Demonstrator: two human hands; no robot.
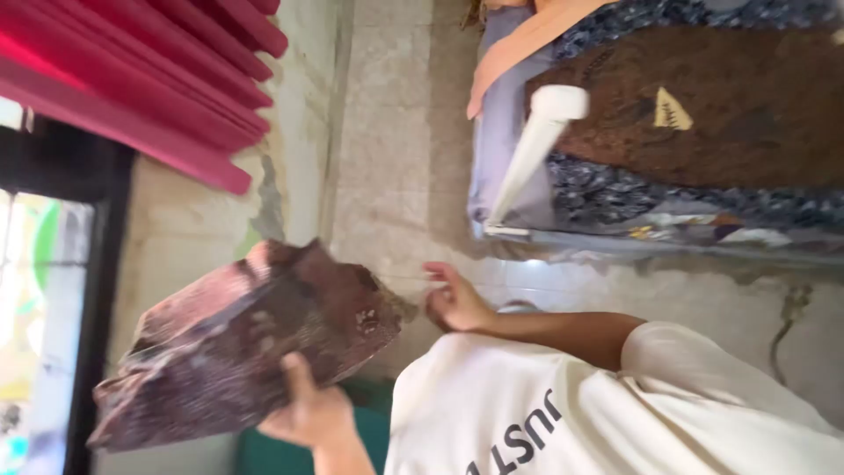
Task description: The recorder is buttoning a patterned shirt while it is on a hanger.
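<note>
The view is rolled on its side. My left hand (309, 412) grips a dark red patterned cloth (237, 352) at its lower edge, thumb on the near face, and holds it up in front of the wall. My right hand (453, 301) hovers just right of the cloth's corner. Its fingers are loosely curled, hold nothing, and a small gap separates them from the cloth. My white printed t-shirt (615, 413) fills the lower right.
A bed (703, 114) with a brown blanket and blue patterned sheet lies at the upper right, a white post (536, 145) at its corner. Red curtains (158, 79) hang over a dark-framed window (53, 290) at the left. Pale tiled floor (396, 132) runs between them.
</note>
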